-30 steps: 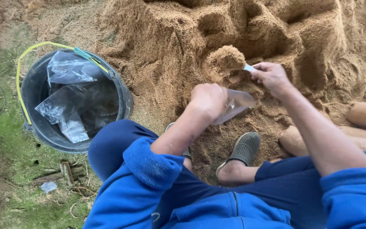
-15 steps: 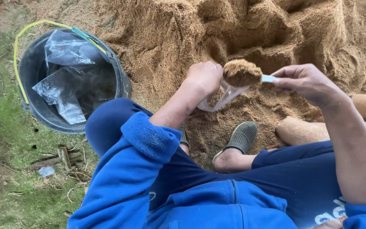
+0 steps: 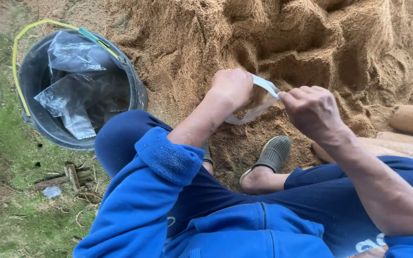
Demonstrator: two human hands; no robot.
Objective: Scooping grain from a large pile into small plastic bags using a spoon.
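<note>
The left hand [image 3: 233, 88] is closed around the mouth of a small clear plastic bag [image 3: 256, 107], held over the sawdust heap [image 3: 273, 43]. The right hand [image 3: 311, 110] pinches the bag's right edge with curled fingers. Far left, a dark bucket [image 3: 41, 119] holds more clear bags [image 3: 75, 91] on the mossy ground [image 3: 10, 157].

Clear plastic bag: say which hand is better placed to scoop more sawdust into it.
Right, probably. The left hand grips the clear plastic bag from the side, while the right hand only pinches its rim, nearer the sawdust pile.
</note>
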